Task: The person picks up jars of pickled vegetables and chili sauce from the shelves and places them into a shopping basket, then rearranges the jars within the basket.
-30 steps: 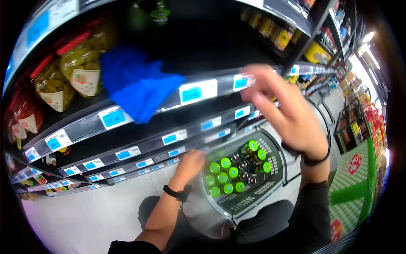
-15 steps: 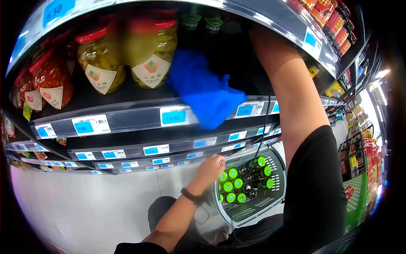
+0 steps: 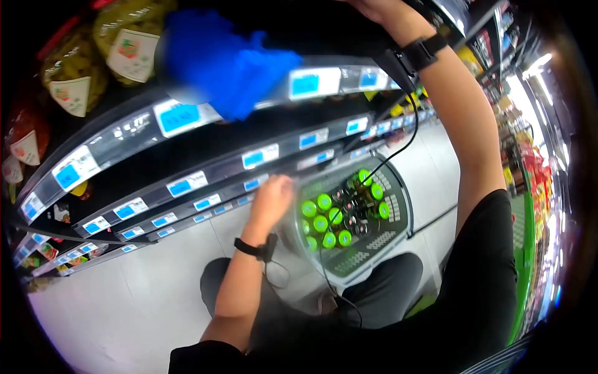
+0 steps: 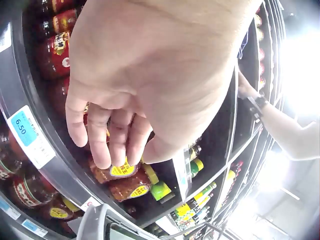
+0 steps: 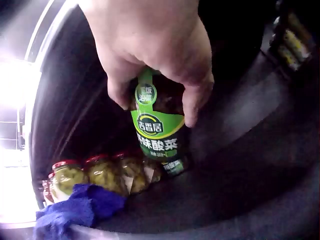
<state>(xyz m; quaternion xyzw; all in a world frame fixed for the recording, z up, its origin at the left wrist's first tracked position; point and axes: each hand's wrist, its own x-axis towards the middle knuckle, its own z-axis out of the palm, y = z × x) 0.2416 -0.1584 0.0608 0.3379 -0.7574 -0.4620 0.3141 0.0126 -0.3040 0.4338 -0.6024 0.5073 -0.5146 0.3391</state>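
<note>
My right hand point(image 5: 150, 45) grips a green-labelled jar point(image 5: 155, 125) from above, fingers and thumb down around its upper part. A second jar with a similar label point(image 5: 174, 166) stands right behind it on the dark shelf. In the head view only part of this hand point(image 3: 380, 9) shows at the top edge, and the jar is out of sight. My left hand point(image 3: 272, 196) hangs beside the basket point(image 3: 377, 246), its fingers loosely bent and nothing in them, as the left wrist view shows. Green-lidded jars point(image 3: 324, 201) and black-lidded jars point(image 3: 355, 224) stand in the basket.
A blue cloth point(image 3: 233, 71) drapes over the shelf edge, beside jars of green peppers point(image 3: 128, 47). Price tags point(image 3: 180, 115) line the shelf fronts. A black cable point(image 3: 398, 146) hangs from my right wrist. Red jars point(image 4: 52, 57) fill shelves near my left hand.
My right hand, empty above the basket's far side, reached into the upper shelf and now holds the green-labelled jar. The head view swung rightward, then back down. My left hand stays by the basket.
</note>
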